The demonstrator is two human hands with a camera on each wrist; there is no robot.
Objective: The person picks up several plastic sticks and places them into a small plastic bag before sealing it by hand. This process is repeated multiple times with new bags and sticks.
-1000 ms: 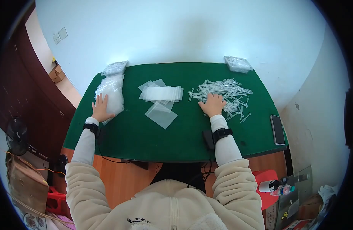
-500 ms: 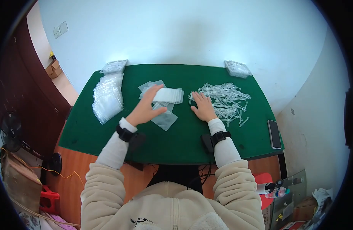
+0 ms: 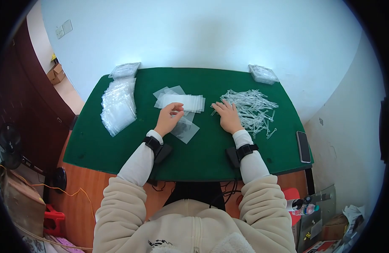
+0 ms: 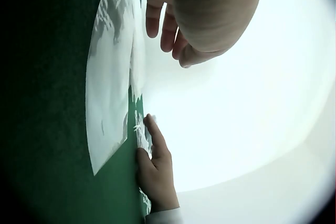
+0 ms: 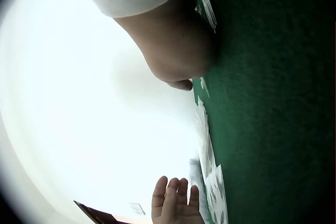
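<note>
In the head view my left hand (image 3: 168, 118) hovers over the left part of the middle pile of clear bags (image 3: 190, 131), its fingers loosely bent; the left wrist view shows the hand (image 4: 205, 14) above the bags (image 4: 110, 77) with nothing in it. My right hand (image 3: 229, 117) rests with fingers spread at the left edge of the heap of clear plastic sticks with looped ends (image 3: 253, 105). Its fingertips are hidden in the right wrist view, where the hand (image 5: 173, 45) stands close to the green surface.
A fanned stack of clear bags (image 3: 118, 107) lies on the left of the green table (image 3: 194, 158). Clear packs stand at the back left (image 3: 124, 70) and back right (image 3: 263, 74) corners. A phone (image 3: 303, 146) lies at the right edge.
My left hand has moved right from the fanned bags to the middle pile, and its fingers have bent. My right hand has shifted slightly left, to the edge of the sticks.
</note>
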